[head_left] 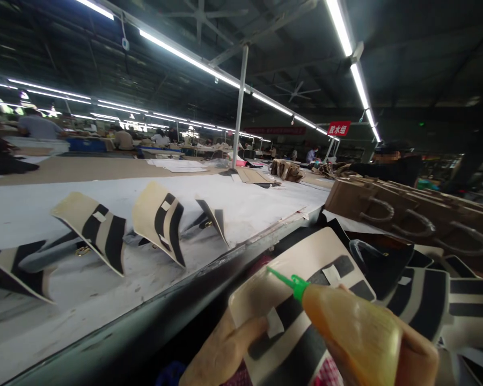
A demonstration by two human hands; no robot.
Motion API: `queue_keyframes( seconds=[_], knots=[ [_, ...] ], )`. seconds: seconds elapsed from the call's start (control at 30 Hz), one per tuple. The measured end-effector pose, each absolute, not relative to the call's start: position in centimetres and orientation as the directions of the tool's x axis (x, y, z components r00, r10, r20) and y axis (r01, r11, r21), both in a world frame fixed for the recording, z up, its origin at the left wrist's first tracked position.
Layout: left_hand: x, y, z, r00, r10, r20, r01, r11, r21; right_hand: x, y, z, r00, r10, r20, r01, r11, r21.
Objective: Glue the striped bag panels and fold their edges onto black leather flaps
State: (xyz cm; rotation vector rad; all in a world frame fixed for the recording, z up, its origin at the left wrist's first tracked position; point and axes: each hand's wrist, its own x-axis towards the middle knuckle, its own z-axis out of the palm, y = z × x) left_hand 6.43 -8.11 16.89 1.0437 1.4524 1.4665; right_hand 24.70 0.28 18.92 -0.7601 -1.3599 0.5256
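Nearest, the right hand (416, 351) is wrapped round an amber bottle (354, 327), its green nozzle (292, 284) slanting left to the cream part of a striped panel (306, 246). The left hand (221, 348) grips that panel at its near left edge, beside the table (257, 198). Squeezing too hard could run liquid onto the dark bands; a loose left grip could let the panel tilt and the nozzle skid. Right, more panels (422, 300) lie piled, where drips could mark them. Farther left, curved pieces (156, 220) stand on the table; farther right, brown bags (410, 206).
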Motion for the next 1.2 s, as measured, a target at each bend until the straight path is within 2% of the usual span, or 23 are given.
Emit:
queue_keyframes(
  seconds=[0.13, 0.3, 0.43, 0.57, 0.73, 0.87, 0.97, 1.03, 1.13, 1.2],
  knots=[
    [6.3, -8.1, 16.2, -0.347, 0.938, -0.002, -0.01, -0.002, 1.0, 24.8, 1.0, 18.9, 0.316, 0.61, 0.726, 0.207, 0.703, -0.681],
    [6.1, -8.2, 15.9, -0.412, 0.911, 0.028, -0.005, -0.033, 0.999, 25.4, 1.4, 19.0, 0.287, 0.656, 0.698, 0.196, 0.673, -0.713],
    [6.3, -8.0, 16.4, -0.355, 0.935, 0.021, 0.022, -0.015, 1.0, 25.0, 0.7, 19.5, 0.385, 0.643, 0.663, 0.206, 0.64, -0.74],
    [6.2, -8.0, 16.7, -0.379, 0.926, 0.002, 0.084, 0.032, 0.996, 24.5, -0.5, 19.2, 0.318, 0.709, 0.629, 0.098, 0.636, -0.766],
    [6.2, -8.3, 16.4, -0.441, 0.893, 0.085, 0.066, -0.061, 0.996, 25.6, 0.7, 19.1, 0.395, 0.644, 0.655, 0.226, 0.623, -0.749],
    [6.3, -8.2, 16.2, -0.477, 0.876, 0.071, 0.116, -0.017, 0.993, 25.4, 0.8, 19.8, 0.296, 0.679, 0.672, 0.136, 0.666, -0.733],
    [6.1, -8.2, 16.2, -0.45, 0.892, 0.039, 0.057, -0.015, 0.998, 25.2, 0.5, 20.2, 0.314, 0.595, 0.74, 0.223, 0.712, -0.666],
    [6.0, -8.3, 16.1, -0.454, 0.889, 0.064, 0.035, -0.054, 0.998, 25.1, 0.5, 20.2, 0.347, 0.576, 0.741, 0.262, 0.699, -0.666],
    [5.9, -8.4, 16.1, -0.457, 0.886, 0.08, 0.02, -0.08, 0.997, 25.2, 1.1, 20.4, 0.326, 0.61, 0.723, 0.18, 0.71, -0.68],
    [5.8, -8.3, 16.1, -0.454, 0.889, 0.066, 0.006, -0.071, 0.997, 25.5, 1.9, 20.8, 0.373, 0.555, 0.744, 0.191, 0.739, -0.647]
  ],
)
